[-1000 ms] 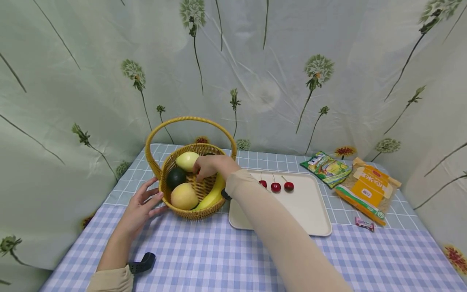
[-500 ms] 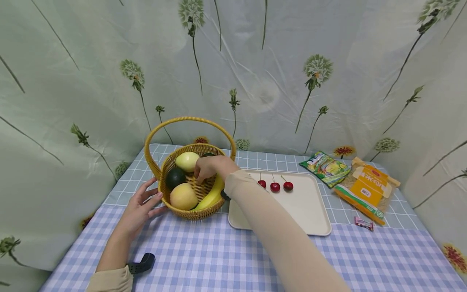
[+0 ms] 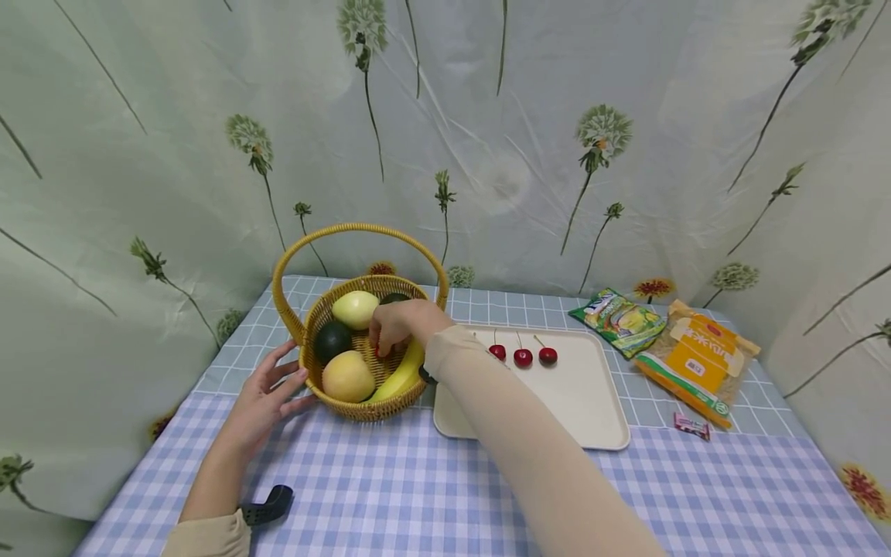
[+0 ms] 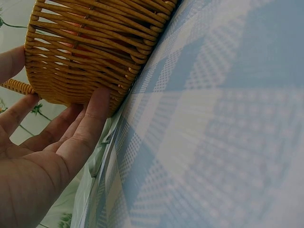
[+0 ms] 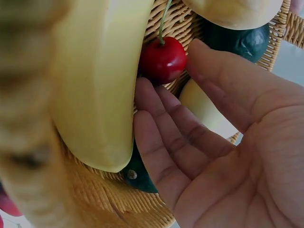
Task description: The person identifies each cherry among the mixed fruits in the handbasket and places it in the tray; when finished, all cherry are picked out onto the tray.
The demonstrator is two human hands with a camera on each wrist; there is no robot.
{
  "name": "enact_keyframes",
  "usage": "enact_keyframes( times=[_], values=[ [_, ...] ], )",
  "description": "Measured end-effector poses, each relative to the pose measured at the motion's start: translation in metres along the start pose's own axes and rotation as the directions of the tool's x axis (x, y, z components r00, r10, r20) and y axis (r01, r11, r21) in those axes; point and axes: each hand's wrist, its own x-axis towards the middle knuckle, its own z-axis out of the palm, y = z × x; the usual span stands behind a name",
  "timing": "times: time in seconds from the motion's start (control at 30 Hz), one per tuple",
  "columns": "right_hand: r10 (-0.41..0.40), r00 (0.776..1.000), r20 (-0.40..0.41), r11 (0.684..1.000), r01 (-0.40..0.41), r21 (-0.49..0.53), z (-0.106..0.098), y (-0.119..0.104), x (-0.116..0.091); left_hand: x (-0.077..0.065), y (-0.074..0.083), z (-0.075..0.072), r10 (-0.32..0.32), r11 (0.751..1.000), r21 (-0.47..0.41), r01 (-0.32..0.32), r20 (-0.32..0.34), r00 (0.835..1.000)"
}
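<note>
A yellow wicker basket (image 3: pixel 369 412) with a tall handle stands at the back left. Inside lie a pale yellow-green oval fruit (image 3: pixel 356 309), a dark green round fruit (image 3: pixel 332 342), a yellowish round fruit (image 3: pixel 348 377), a banana (image 3: pixel 400 379) and another dark green fruit, partly hidden. My right hand (image 3: pixel 397 323) reaches into the basket. In the right wrist view its thumb and fingers pinch a red cherry (image 5: pixel 163 61) with a green stem, beside the banana. My left hand (image 3: pixel 266 394) touches the basket's outer left side with spread fingers (image 4: pixel 97 104).
Right of the basket lies a cream tray (image 3: pixel 571 410), partly under my right forearm. On it are several cherries (image 3: pixel 523 357). Farther right are a green packet (image 3: pixel 619 321), an orange-and-clear bag (image 3: pixel 696 360) and a small pink wrapped sweet (image 3: pixel 691 426). A floral curtain hangs behind.
My right hand stays inside the basket with only small finger movements; red shows at its fingertips now, hidden half a second ago. The left hand holds its place. The view drifts slightly.
</note>
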Motion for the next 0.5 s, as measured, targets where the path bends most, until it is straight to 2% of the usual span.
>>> enact_keyframes(
  times=[0.5],
  values=[
    [0.036,0.999,0.009,0.998,-0.036,-0.059,0.0006,-0.0021,-0.0014,-0.0008,-0.0005,-0.0002,0.007,1.0,0.002,-0.007,0.001,1.0]
  ],
)
